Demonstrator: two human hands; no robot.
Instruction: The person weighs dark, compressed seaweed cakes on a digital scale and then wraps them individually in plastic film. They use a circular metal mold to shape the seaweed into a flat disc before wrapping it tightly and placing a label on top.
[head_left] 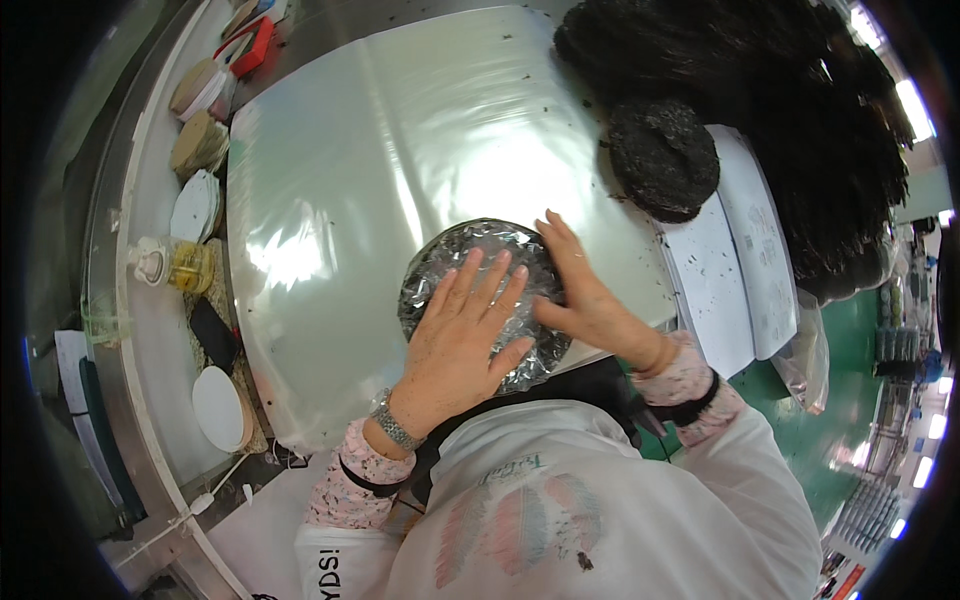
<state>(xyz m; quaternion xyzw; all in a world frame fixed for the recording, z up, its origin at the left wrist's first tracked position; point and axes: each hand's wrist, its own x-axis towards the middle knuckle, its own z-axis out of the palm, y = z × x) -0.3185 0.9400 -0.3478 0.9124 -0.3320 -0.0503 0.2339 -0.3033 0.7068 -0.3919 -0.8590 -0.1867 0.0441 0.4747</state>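
Note:
A round, dark, flat cake [424,284] lies under crinkled, shiny clear plastic near the front edge of the worktop. My left hand [455,345] rests flat on top of it, fingers spread and pointing away from me. At the cake's right edge is my right hand [592,308], with thumb and forefinger apart and the other fingers partly hidden. Beneath the cake spreads a large pile of smooth, clear plastic sheeting [330,170]. Neither hand is wrapped round anything.
A rough black round cake [664,160] sits at the right, by white printed sheets [705,285]. Behind it rises a big heap of black stringy material [790,130]. Along the left stand paper discs [222,408], a yellow tape roll [192,267], a dark phone-like slab [213,333] and a red object [253,45].

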